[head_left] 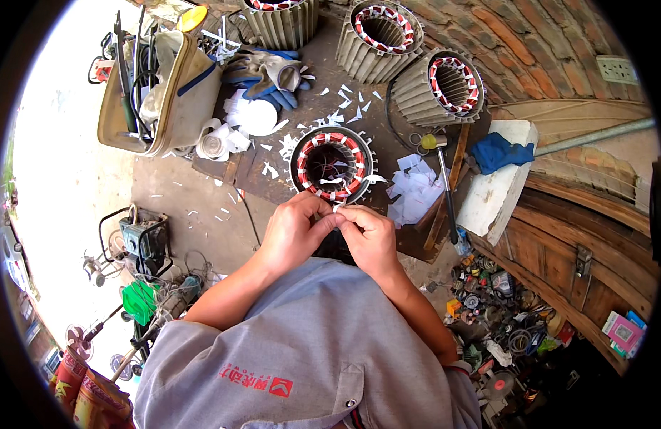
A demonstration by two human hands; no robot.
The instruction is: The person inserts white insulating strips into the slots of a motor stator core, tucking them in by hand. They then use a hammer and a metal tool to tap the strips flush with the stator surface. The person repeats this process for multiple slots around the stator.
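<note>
Between my fingertips I pinch a thin, matt white paper strip (339, 208). Just beyond it stands the motor stator (331, 163), dull grey ribbed metal, its glossy copper windings wrapped in red and white. Far right lies a wooden-handled hammer (445, 179) beside crumpled blue cloth (499, 151).

The person wears a grey short-sleeved work shirt, its sleeves ending above the elbows, so both forearms are bare down to the left hand (293, 230) and the right hand (371, 239). Below the hands, on the chest, the shirt bears a small red emblem with red lettering, beside a flapped pocket and a metal snap button
</note>
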